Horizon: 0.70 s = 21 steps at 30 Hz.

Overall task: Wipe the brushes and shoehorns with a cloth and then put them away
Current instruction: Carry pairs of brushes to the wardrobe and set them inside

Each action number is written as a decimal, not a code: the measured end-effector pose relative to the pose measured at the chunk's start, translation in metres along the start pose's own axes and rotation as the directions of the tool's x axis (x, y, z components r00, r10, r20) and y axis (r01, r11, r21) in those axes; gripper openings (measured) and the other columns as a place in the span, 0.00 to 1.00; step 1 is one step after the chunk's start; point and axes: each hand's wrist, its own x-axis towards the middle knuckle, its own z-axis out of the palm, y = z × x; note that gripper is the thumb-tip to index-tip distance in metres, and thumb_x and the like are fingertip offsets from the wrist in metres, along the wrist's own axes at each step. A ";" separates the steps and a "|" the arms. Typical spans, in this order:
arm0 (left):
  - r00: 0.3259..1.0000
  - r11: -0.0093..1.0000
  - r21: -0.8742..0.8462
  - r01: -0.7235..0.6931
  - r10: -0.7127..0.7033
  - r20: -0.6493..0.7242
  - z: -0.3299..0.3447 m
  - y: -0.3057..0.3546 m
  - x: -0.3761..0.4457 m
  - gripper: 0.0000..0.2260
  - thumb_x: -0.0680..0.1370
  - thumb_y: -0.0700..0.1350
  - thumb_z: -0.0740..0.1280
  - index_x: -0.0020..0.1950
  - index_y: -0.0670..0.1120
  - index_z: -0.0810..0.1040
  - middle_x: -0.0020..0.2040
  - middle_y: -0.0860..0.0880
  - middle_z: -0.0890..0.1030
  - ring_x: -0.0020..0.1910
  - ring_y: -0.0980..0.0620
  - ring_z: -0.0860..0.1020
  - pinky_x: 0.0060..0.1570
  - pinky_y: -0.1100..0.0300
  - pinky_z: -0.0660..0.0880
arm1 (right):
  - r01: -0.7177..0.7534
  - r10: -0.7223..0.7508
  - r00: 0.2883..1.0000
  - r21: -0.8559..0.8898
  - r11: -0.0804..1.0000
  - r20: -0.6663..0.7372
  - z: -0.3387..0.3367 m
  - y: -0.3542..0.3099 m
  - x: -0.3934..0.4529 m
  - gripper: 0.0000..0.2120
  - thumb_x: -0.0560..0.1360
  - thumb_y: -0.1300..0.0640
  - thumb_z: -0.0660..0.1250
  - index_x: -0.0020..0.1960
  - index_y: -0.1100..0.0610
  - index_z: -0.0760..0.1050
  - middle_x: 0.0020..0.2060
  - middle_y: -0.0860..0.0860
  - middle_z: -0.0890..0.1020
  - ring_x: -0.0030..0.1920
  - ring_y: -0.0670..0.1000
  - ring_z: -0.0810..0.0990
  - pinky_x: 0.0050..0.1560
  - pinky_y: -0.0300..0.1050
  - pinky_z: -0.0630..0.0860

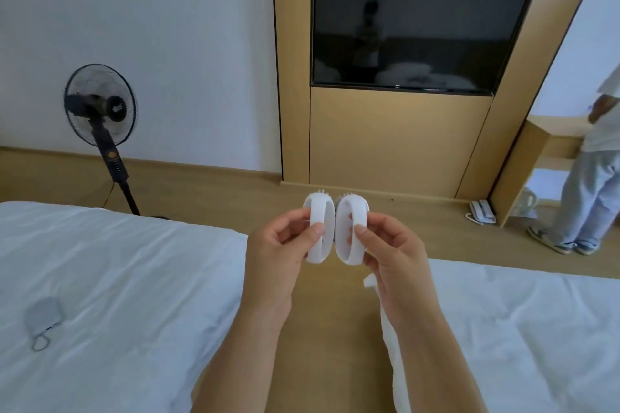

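Two white oval brushes with loop handles are held up side by side over the gap between two beds. My left hand [280,246] pinches the left brush [320,228] by its handle band. My right hand [391,250] pinches the right brush [352,230] the same way. Short bristles show at the tops of both brushes, pointing away from me. The two brushes touch or nearly touch along their inner edges. A white cloth [389,329] hangs down under my right wrist, mostly hidden by my forearm.
White beds lie at left [117,295] and right [523,329], with wood floor between. A small grey pouch [43,317] rests on the left bed. A standing fan [100,107], a wall TV [419,20], a floor telephone [481,211] and a standing person [590,178] are beyond.
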 end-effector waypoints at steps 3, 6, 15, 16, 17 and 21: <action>0.999 1.000 -0.023 0.015 -0.014 0.044 0.009 -0.011 0.055 0.10 0.74 0.41 0.73 0.54 0.52 0.84 0.47 0.51 0.86 0.48 0.52 0.84 0.45 0.60 0.80 | 0.009 -0.010 0.999 -0.015 1.000 -0.047 0.003 0.005 0.048 0.09 0.78 0.62 0.69 0.55 0.55 0.84 0.49 0.56 0.86 0.48 0.55 0.83 0.56 0.62 0.78; 0.995 0.997 -0.065 0.034 -0.028 0.100 0.016 -0.016 0.116 0.10 0.75 0.39 0.73 0.54 0.50 0.85 0.47 0.49 0.86 0.48 0.51 0.84 0.46 0.56 0.81 | 0.014 -0.016 0.995 -0.024 1.000 -0.099 0.011 0.008 0.099 0.08 0.78 0.62 0.69 0.55 0.55 0.84 0.49 0.56 0.86 0.49 0.55 0.83 0.58 0.64 0.78; 0.973 0.992 -0.120 0.042 -0.013 0.232 0.021 -0.032 0.283 0.08 0.77 0.39 0.70 0.52 0.50 0.85 0.48 0.48 0.86 0.47 0.50 0.84 0.42 0.59 0.79 | 0.053 -0.054 0.985 -0.007 0.999 -0.162 0.048 0.028 0.244 0.08 0.78 0.62 0.69 0.55 0.55 0.83 0.47 0.54 0.86 0.47 0.51 0.84 0.56 0.57 0.78; 0.972 0.992 -0.119 0.043 -0.014 0.234 0.020 -0.036 0.296 0.08 0.77 0.39 0.70 0.52 0.50 0.85 0.48 0.48 0.86 0.47 0.50 0.84 0.42 0.60 0.79 | 0.051 -0.051 0.985 -0.008 0.999 -0.162 0.050 0.032 0.256 0.08 0.78 0.62 0.69 0.55 0.56 0.83 0.47 0.54 0.86 0.47 0.51 0.84 0.55 0.55 0.78; 0.972 0.992 -0.119 0.044 -0.016 0.234 0.019 -0.040 0.309 0.08 0.77 0.39 0.70 0.53 0.49 0.85 0.48 0.48 0.86 0.47 0.50 0.84 0.42 0.60 0.79 | 0.047 -0.048 0.985 -0.007 0.999 -0.164 0.053 0.036 0.269 0.08 0.78 0.62 0.69 0.55 0.56 0.83 0.47 0.54 0.86 0.47 0.52 0.84 0.54 0.55 0.78; 0.978 0.993 -0.107 0.056 -0.033 0.204 0.018 -0.060 0.362 0.08 0.76 0.39 0.71 0.53 0.49 0.84 0.48 0.49 0.86 0.47 0.51 0.84 0.42 0.60 0.79 | 0.021 -0.022 0.986 -0.010 1.000 -0.165 0.061 0.057 0.324 0.08 0.78 0.61 0.70 0.56 0.57 0.83 0.49 0.56 0.86 0.48 0.53 0.84 0.56 0.58 0.78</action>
